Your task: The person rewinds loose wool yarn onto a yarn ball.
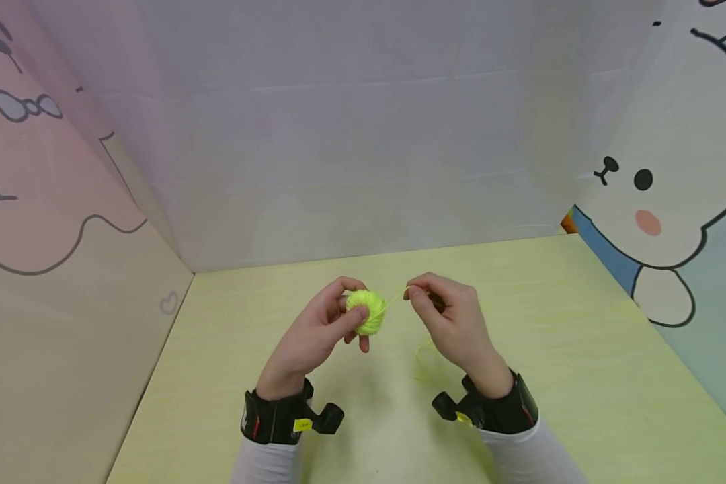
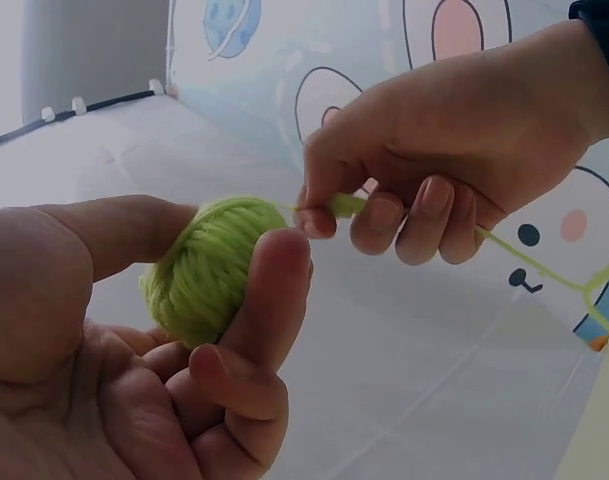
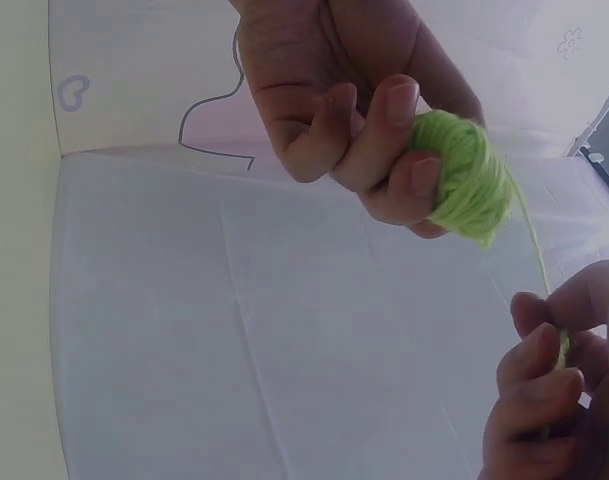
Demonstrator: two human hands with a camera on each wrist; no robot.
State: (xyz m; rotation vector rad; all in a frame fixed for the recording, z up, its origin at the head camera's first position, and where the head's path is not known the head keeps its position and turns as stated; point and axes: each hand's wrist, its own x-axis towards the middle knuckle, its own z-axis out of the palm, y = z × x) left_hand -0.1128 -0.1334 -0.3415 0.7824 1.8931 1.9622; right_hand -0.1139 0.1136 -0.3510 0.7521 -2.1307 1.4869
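Observation:
A small neon yellow-green ball of yarn (image 1: 368,313) is held up above the table by my left hand (image 1: 317,329), thumb on the near side and fingers round the far side. From the ball a short taut strand (image 1: 394,299) runs to my right hand (image 1: 450,316), which pinches it between thumb and index finger. In the left wrist view the yarn ball (image 2: 214,268) shows its wound strands, and a loose tail (image 2: 534,260) leaves the right hand on its other side. The right wrist view shows the yarn ball (image 3: 466,178) in the left fingertips.
Loose yarn (image 1: 426,361) hangs or lies in a loop below the right hand. The pale yellow table (image 1: 581,376) spreads under both hands. White and printed cloth walls (image 1: 363,168) with cartoon figures enclose it at the back and sides. Each wrist wears a black camera strap (image 1: 275,417).

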